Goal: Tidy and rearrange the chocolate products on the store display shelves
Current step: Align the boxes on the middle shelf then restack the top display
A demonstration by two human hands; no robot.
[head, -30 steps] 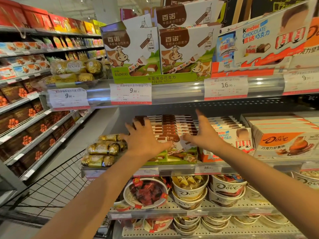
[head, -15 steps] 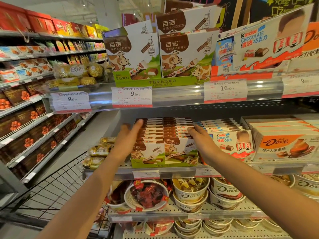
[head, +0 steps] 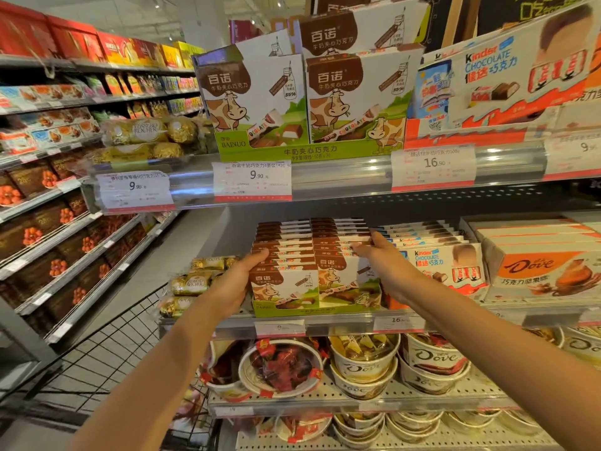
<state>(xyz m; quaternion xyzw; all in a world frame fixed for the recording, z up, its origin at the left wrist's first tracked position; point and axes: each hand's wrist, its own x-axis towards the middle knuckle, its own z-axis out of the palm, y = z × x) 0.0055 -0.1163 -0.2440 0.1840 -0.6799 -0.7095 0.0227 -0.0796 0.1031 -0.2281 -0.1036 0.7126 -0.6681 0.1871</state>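
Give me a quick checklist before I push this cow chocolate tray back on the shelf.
1. Left hand flat on the tray's left side: ok.
2. Right hand on the right side of the Bainuo tray: ok.
3. Boxes upright in two rows: ok.
4. Clear of the Kinder boxes: cannot tell, the hand hides the gap.
5. Room behind the tray: cannot tell.
6. Ferrero packs clear: ok.

The single head view looks forward and slightly down, close to the middle shelf (head: 341, 322).

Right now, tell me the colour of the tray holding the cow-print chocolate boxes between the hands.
Green tray, clearest in the head view.
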